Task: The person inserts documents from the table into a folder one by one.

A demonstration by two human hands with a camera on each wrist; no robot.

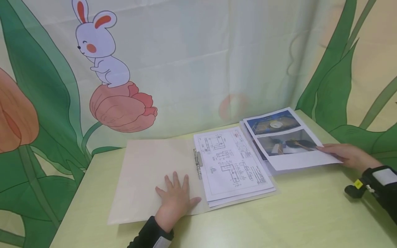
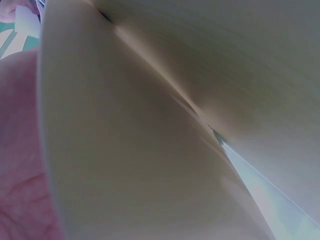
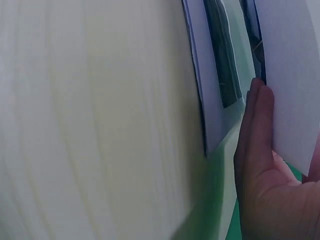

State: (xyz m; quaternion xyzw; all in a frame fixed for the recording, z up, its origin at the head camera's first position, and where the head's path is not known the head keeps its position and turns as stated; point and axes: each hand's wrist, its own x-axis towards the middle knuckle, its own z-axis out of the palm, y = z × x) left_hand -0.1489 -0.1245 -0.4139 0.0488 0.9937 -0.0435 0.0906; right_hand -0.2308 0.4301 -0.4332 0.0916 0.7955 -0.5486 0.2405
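Right hand (image 1: 353, 157) pinches photo-printed sheet (image 1: 289, 161) by edge, best hold: likely light, floppy; leftward, left hand (image 1: 174, 202) splayed on clip folder (image 1: 144, 179).

In the head view, lettering on the line drawing (image 1: 234, 165) is too small to read. The photo sheet (image 1: 302, 161) hides most of the lower sheets (image 1: 268, 167) and some fingers of the right hand (image 1: 352, 156). Picture edges cut off both sleeves (image 1: 149, 237). The left wrist view crops the left hand (image 1: 175, 199).
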